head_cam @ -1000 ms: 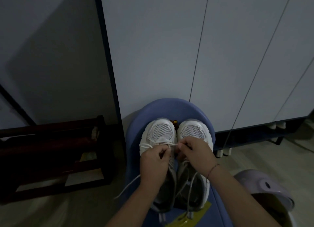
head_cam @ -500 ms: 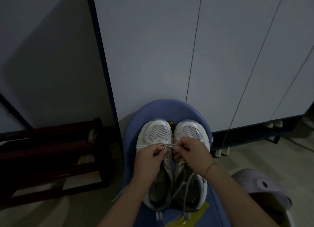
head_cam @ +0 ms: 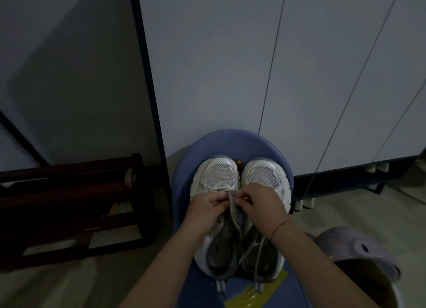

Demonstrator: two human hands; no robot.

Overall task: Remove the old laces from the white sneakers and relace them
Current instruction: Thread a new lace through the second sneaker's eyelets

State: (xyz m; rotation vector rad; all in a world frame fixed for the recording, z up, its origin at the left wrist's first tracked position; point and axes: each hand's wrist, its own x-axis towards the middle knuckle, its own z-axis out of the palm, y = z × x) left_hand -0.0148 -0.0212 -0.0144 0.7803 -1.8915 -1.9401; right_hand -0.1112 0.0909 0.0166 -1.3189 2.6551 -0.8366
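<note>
We see 1 pale cabinet (head_cam: 207,77) across the upper frame and 1 dark wooden rack (head_cam: 69,204) at lower left. 1 blue seat (head_cam: 184,169) at lower centre carries 2 white sneakers: left sneaker (head_cam: 217,175), right sneaker (head_cam: 262,175). Our 2 hands, left hand (head_cam: 205,207) and right hand (head_cam: 261,206), pinch 1 lace (head_cam: 231,198) with curled fingers.

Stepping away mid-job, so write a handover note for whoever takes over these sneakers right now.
Left hand: fingers pinch the lace at the toe-end eyelets of the left-side sneaker.
Right hand: pinches that lace from the other side.
Both sneakers stand side by side on the blue seat, toes toward the cabinet.
Done: the lace crosses only the toe end.
Left: lace upward. The right-side sneaker has loose lace trailing to its heel.
</note>
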